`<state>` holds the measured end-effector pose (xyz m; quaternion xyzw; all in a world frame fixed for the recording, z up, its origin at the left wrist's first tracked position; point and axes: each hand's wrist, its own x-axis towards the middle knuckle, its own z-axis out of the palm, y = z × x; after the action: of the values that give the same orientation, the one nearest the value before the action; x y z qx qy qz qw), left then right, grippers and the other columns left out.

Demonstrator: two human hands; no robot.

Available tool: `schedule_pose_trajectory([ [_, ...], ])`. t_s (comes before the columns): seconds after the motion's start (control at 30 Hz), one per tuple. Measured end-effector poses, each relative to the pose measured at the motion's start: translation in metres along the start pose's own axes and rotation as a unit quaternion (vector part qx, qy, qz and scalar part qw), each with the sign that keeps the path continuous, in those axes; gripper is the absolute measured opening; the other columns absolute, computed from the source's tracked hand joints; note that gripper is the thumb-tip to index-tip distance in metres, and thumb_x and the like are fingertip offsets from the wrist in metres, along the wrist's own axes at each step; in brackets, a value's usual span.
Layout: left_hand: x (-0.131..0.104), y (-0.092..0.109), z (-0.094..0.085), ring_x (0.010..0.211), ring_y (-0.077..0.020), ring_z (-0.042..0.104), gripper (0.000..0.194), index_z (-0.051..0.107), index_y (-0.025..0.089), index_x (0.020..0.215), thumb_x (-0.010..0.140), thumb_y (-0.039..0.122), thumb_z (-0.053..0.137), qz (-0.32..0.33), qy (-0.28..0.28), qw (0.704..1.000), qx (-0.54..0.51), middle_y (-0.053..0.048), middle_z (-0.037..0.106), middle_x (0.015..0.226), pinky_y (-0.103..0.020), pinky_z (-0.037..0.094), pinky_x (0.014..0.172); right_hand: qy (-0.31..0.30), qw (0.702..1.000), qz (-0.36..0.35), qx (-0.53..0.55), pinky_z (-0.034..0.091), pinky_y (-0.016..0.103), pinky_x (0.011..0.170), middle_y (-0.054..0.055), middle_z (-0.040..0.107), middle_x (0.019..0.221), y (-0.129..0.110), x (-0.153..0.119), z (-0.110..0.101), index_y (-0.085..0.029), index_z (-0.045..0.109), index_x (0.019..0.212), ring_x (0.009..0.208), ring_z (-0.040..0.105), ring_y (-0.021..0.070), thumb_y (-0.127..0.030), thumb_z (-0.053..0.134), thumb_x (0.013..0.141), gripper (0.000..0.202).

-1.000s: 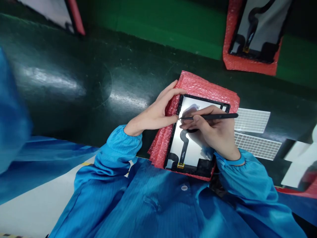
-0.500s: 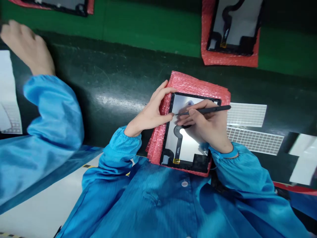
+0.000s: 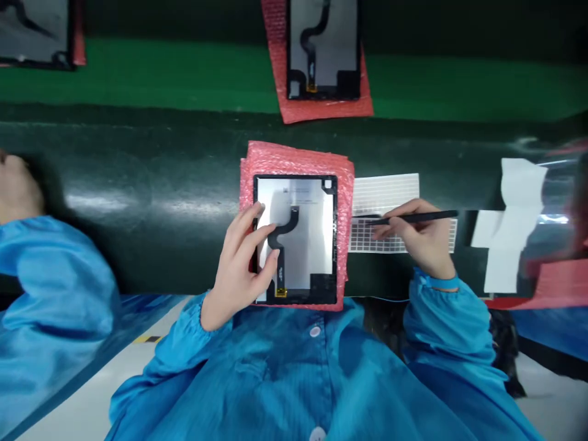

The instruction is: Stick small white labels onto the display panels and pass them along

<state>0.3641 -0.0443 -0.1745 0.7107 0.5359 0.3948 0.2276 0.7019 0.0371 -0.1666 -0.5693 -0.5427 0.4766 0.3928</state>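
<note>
My left hand (image 3: 245, 263) rests with fingers spread on the left side of a tablet screen panel (image 3: 310, 239), its fingertips by the black flex cable (image 3: 280, 257). The panel lies back side up on stacked pink bubble-wrap sheets (image 3: 298, 159). To the right, my right hand (image 3: 420, 236) grips black tweezers (image 3: 427, 215). Their tips point left, over a sheet of small gridded labels (image 3: 376, 244). Whether the tips touch the sheet, I cannot tell. A second white label sheet (image 3: 390, 188) lies just behind it.
Another panel (image 3: 337, 61) on pink wrap sits on the green strip ahead, and one more (image 3: 41, 46) is at the far left. White paper (image 3: 509, 226) lies at the right. A co-worker's hand (image 3: 18, 190) and blue sleeve (image 3: 55, 275) are at the left.
My right hand has moved off the panel to the right, taking the tweezers over the label sheets. My left hand has shifted further onto the panel. The camera view has turned.
</note>
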Motion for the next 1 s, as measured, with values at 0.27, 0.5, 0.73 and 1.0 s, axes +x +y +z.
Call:
schedule_pose_trajectory([
  [0.27, 0.001, 0.017, 0.022, 0.156, -0.0377, 0.036, 0.066, 0.044, 0.034, 0.154, 0.094, 0.024, 0.068, 0.071, -0.099, 0.99, 0.074, -0.01, 0.041, 0.167, -0.065, 0.037, 0.124, -0.009, 0.999, 0.029, 0.027, 0.068, 0.03, 0.062, 0.002, 0.077, 0.071, 0.033, -0.007, 0.006, -0.021, 0.069, 0.088, 0.064, 0.08, 0.0211, -0.029, 0.086, 0.083, 0.019],
  [0.5, 0.003, 0.024, 0.028, 0.156, -0.0372, 0.034, 0.053, 0.05, 0.019, 0.148, 0.097, 0.022, 0.065, 0.081, -0.152, 0.977, 0.129, -0.018, 0.044, 0.163, -0.058, 0.038, 0.124, 0.01, 0.998, 0.055, 0.036, 0.068, 0.029, 0.061, 0.001, 0.075, 0.071, 0.032, -0.004, 0.007, -0.021, 0.068, 0.084, 0.063, 0.079, 0.0207, -0.022, 0.087, 0.079, 0.02],
  [0.73, 0.004, 0.025, 0.026, 0.158, -0.037, 0.031, 0.045, 0.051, 0.017, 0.144, 0.101, 0.024, 0.062, 0.078, -0.168, 0.972, 0.145, -0.02, 0.041, 0.165, -0.058, 0.037, 0.124, 0.003, 0.998, 0.057, 0.041, 0.067, 0.028, 0.056, 0.002, 0.075, 0.068, 0.03, 0.0, 0.008, -0.022, 0.068, 0.082, 0.062, 0.079, 0.0213, -0.025, 0.089, 0.078, 0.021],
  [1.0, 0.009, 0.047, 0.024, 0.152, -0.0435, 0.037, 0.045, 0.054, 0.014, 0.141, 0.098, 0.016, 0.065, 0.099, -0.117, 0.961, 0.232, -0.026, 0.043, 0.158, -0.063, 0.044, 0.117, -0.004, 0.996, 0.048, 0.071, 0.068, 0.037, 0.056, 0.004, 0.077, 0.069, 0.036, 0.0, -0.001, -0.022, 0.07, 0.084, 0.058, 0.077, 0.0234, -0.041, 0.087, 0.082, 0.025],
])
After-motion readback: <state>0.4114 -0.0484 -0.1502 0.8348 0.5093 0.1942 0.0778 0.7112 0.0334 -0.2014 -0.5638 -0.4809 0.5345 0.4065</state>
